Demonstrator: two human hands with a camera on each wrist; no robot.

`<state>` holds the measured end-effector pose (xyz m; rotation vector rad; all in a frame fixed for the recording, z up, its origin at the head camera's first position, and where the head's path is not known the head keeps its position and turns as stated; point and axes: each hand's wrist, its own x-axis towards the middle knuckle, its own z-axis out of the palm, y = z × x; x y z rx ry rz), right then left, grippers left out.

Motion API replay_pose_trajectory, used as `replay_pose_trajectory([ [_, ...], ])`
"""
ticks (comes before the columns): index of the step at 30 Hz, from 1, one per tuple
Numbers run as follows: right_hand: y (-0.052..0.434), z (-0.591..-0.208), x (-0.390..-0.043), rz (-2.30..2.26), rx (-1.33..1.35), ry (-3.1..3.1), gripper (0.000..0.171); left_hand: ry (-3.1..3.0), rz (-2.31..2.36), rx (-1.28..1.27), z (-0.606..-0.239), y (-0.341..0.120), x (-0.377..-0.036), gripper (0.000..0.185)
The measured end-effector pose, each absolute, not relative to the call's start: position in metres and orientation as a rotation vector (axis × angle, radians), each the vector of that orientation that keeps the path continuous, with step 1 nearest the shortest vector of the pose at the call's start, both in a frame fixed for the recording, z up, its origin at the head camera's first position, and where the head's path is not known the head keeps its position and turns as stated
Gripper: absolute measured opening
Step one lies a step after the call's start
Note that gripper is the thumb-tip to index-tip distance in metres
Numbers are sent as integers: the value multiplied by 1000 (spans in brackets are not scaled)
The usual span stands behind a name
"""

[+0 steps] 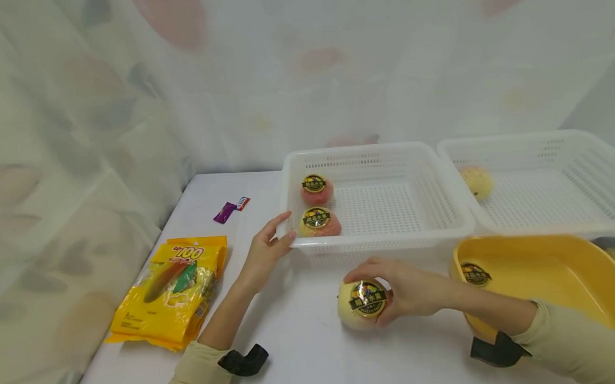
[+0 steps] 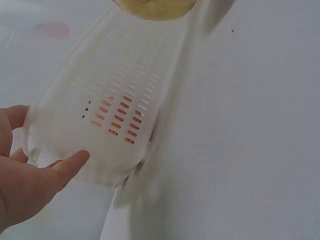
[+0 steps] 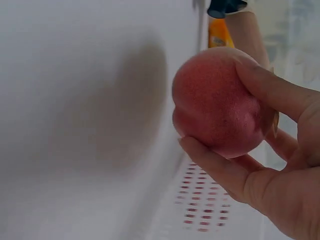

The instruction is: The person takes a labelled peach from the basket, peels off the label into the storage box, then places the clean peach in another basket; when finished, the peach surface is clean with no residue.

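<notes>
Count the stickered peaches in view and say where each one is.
4: two peaches in the left white basket, one in the right hand, one in the yellow tub. Others may be hidden.

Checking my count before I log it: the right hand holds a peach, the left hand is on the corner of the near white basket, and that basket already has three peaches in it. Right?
Not quite: the near white basket holds two peaches, not three, as the head view shows. The rest stands: the right hand holds a peach, and the left hand is on the basket's corner.
</notes>
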<state>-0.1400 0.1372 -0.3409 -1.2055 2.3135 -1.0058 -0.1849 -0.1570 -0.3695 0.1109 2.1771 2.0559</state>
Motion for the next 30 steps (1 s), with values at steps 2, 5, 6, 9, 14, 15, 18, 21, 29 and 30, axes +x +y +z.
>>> replay_pose_trajectory([
  [2,137,-348,-140,-1017,-1181,2315,68,2180,2054,107,-370,-157,-185,52],
  [5,138,-355,-139,-1027,-1134,2310,68,2176,2055,106,-369,-157,-185,53],
  [6,138,-356,-138,-1028,-1122,2307,68,2187,2039,107,-369,-158,-185,53],
  [9,139,-358,-138,-1027,-1101,2304,70,2268,1974,104,-366,-159,-186,55],
  [14,142,-359,-139,-1041,-1046,2275,70,2540,1954,163,-355,-163,-184,60],
  [15,142,-359,-139,-1045,-1036,2268,70,2571,1987,198,-352,-162,-181,60],
  [18,144,-359,-139,-1048,-1025,2256,70,2544,2096,365,-338,-156,-171,60],
  [21,145,-359,-139,-1057,-1017,2247,69,2405,2146,556,-329,-146,-158,60],
  [29,145,-362,-137,-1084,-1048,2241,70,2164,1868,799,-342,-113,-135,67],
  [30,145,-362,-137,-1088,-1055,2239,70,2172,1793,779,-347,-110,-134,69],
])
